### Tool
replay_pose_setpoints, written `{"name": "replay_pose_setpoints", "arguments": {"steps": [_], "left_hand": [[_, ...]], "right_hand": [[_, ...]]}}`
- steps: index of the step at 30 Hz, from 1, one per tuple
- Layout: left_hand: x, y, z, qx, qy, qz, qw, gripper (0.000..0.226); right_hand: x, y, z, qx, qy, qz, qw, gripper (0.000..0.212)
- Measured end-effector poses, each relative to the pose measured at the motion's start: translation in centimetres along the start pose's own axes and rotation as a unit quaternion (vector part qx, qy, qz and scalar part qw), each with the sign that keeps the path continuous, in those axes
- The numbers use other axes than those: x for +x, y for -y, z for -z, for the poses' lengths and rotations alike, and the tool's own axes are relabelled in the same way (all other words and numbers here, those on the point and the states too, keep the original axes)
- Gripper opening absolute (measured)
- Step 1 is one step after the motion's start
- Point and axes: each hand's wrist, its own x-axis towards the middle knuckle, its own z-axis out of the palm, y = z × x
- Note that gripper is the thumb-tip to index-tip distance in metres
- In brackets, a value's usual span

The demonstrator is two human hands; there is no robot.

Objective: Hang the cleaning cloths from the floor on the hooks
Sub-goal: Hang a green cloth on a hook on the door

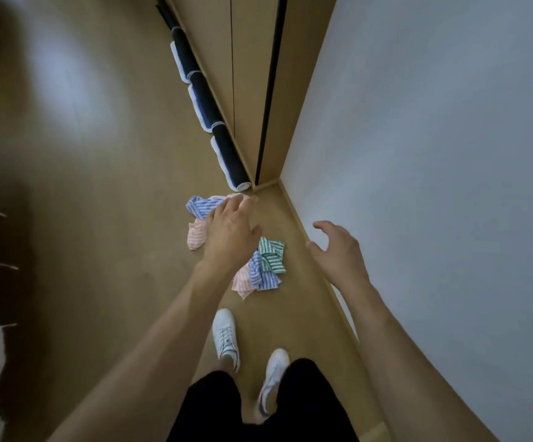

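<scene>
Striped cloths lie crumpled on the wooden floor (pixel 115 256) ahead of my white shoes (pixel 227 336), close to the corner where the pale wall (pixel 434 154) meets the cabinet: a blue-and-pink pair (pixel 200 207) farther off, and a nearer heap (pixel 263 266) of pink, blue and green. None is lifted yet, so I judge this the very start, the reach for the first pick-up. My left hand (pixel 228 232) stretches out over the farther pair, fingers loosely extended and holding nothing; whether the fingertips already touch the fabric I cannot tell from this angle. My right hand (pixel 338 250) hangs off to the side near the skirting board, fingers spread and slightly curved, also empty, well apart from the cloths. No hooks show in this view. Next, I think, the left fingers must close on a fold of one cloth and draw it free without dragging its neighbour along, then I must stand and find the hooks.
</scene>
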Motion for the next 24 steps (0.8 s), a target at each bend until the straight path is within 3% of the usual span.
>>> {"name": "replay_pose_setpoints", "arguments": {"steps": [7, 14, 19, 24], "left_hand": [[7.2, 5.9, -10.7, 0.047, 0.102, -0.009, 0.994, 0.054], [12.4, 15.0, -29.3, 0.049, 0.17, -0.005, 0.984, 0.052], [15.1, 21.2, -43.9, 0.063, 0.188, -0.027, 0.98, 0.044], [17.5, 25.0, -55.8, 0.103, 0.207, -0.074, 0.97, 0.039]], "right_hand": [[10.6, -4.7, -8.0, -0.018, 0.113, -0.047, 0.992, 0.041], [22.3, -15.3, -24.5, 0.062, 0.198, -0.158, 0.965, 0.029], [28.8, -23.8, -37.4, 0.081, 0.18, -0.187, 0.962, 0.021], [33.9, -29.3, -47.0, 0.049, 0.129, -0.164, 0.977, 0.029]]}}
